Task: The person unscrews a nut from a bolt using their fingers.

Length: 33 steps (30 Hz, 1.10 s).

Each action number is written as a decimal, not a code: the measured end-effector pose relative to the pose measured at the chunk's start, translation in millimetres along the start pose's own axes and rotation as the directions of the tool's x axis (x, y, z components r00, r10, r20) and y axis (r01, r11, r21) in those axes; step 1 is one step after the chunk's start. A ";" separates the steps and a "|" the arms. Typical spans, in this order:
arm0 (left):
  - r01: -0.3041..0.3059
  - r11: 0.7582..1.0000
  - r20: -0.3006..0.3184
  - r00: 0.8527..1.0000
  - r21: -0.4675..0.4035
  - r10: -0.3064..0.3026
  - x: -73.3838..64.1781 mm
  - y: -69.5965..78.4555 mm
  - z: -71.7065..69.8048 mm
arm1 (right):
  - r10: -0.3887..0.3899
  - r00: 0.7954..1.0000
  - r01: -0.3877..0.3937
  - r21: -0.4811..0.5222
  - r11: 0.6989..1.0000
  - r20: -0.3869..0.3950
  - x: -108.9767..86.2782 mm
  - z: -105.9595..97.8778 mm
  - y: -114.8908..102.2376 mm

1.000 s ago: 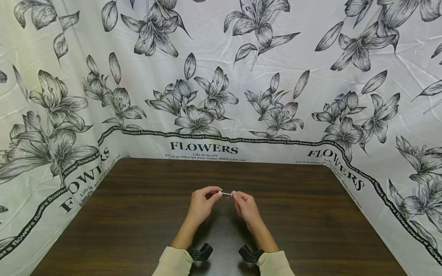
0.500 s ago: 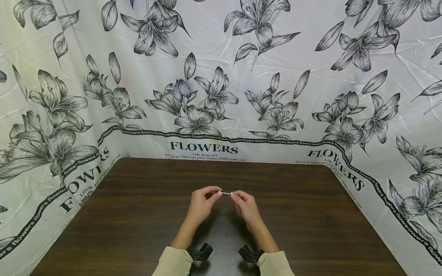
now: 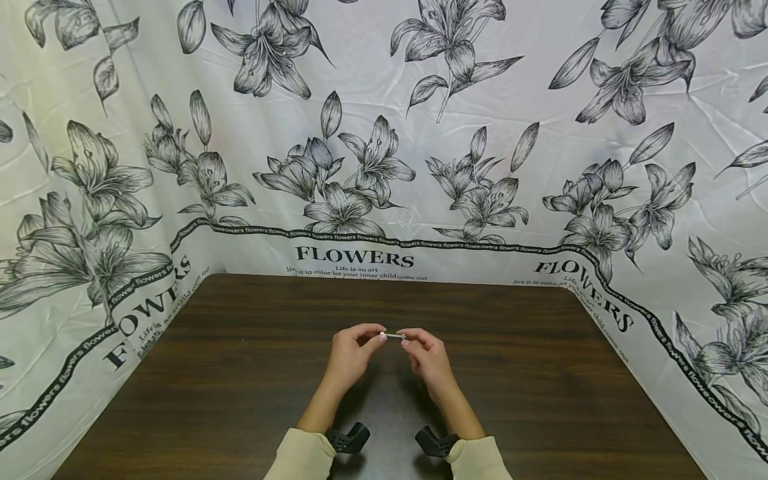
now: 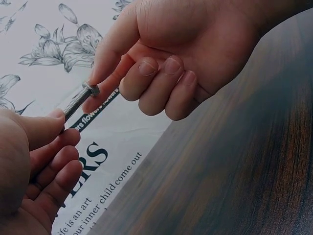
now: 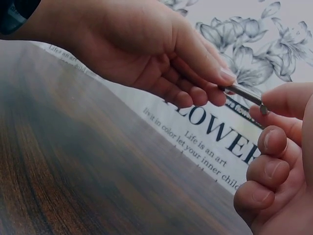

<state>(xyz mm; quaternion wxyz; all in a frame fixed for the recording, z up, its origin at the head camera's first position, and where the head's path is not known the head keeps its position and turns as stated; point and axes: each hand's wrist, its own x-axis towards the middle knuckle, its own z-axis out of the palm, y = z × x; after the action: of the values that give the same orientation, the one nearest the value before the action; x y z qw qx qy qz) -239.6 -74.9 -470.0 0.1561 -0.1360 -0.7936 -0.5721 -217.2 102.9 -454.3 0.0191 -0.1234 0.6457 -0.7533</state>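
A threaded metal bolt [image 4: 76, 105] with a hex-shaped end is held sideways above the table between both hands. My left hand [image 3: 350, 357] pinches its left end between thumb and index finger, hiding that tip. At the hex end [image 4: 91, 89], the thumb and index fingertip of my right hand [image 3: 429, 360] sit on either side of it, the other fingers curled in. In the right wrist view, the bolt's shaft [image 5: 246, 93] runs from the left thumb down to the hex end by the right fingertips.
The dark wooden table [image 3: 240, 373] lies under both hands. A white cloth [image 3: 468, 260] with black flower prints and lettering hangs behind it and along both sides. Black wrist devices [image 3: 349, 439] are worn below the hands, next to light sleeves [image 3: 303, 457].
The right thumb and index finger have shifted around the bolt's hex end and stand a little further apart, leaving more of it visible. The left hand has stayed in place.
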 end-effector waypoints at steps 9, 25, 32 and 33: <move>0.013 1.000 -0.014 1.000 0.012 -0.012 0.5 0.5 -0.1 | -0.032 0.999 0.032 0.010 0.999 0.003 1.3 0.0 1.8; -0.003 1.000 -0.010 1.000 0.015 0.003 0.4 1.2 -0.1 | -0.011 1.000 0.011 -0.012 1.000 -0.014 1.7 -0.4 1.1; -0.006 1.000 -0.005 1.000 0.003 0.006 0.0 -0.5 0.7 | 0.071 0.995 -0.076 -0.076 0.994 -0.064 1.2 0.5 0.3; -0.007 1.000 -0.006 1.000 0.005 0.007 -0.1 -0.5 0.8 | 0.079 0.994 -0.084 -0.081 0.993 -0.070 1.3 0.6 0.4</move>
<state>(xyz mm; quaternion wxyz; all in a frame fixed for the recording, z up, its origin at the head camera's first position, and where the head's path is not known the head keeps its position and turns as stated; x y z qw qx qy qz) -239.8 -74.3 -470.7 0.1608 -0.1370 -0.7941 -0.5699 -218.4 102.0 -454.4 0.0232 -0.0726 0.6814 -0.7279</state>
